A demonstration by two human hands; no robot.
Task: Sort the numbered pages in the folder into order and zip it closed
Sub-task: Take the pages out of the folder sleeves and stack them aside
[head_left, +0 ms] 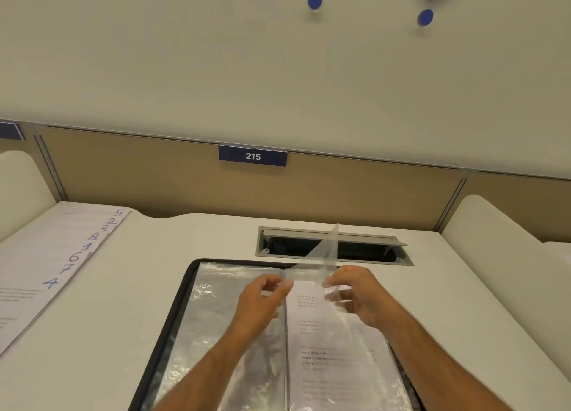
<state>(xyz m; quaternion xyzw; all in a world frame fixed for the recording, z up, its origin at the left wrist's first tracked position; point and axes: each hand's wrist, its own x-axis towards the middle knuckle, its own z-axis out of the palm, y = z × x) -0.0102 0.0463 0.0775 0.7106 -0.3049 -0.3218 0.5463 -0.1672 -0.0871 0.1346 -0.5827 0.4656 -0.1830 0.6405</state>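
**Both hands lift a clear sleeve over the open folder**

The folder (197, 318) lies open on the white table (129, 333), directly in front of the person. Its black zipped edge runs along the left side and the far side. The left half shows shiny, wrinkled clear sleeves. On the right half a printed page (321, 348) is visible inside a sleeve; its text is too blurred to read.

The left hand (262, 302) is above the middle of the folder, near the spine. Its fingers are curled and the thumb and fingers pinch the edge of a clear sleeve (324, 256). The right hand (358, 296) is just beside it, and its fingers (335, 279) also pinch the same sleeve from the other side. The sleeve stands up from the folder between the two hands, and its upper corner points toward the far side of the table.

A fanned pile of pages (46, 256) lies on the left part of the table, well apart from the folder. Handwritten blue numbers show on the corners, from far to near: 5, 2, 3, 8, 1, 6, 7, 4.

Behind the folder there is an open cable slot (333, 246) in the table. A tan divider panel carries a dark sign (252, 155) with the number 215. Two blue round dots (314, 0) are on the wall above.
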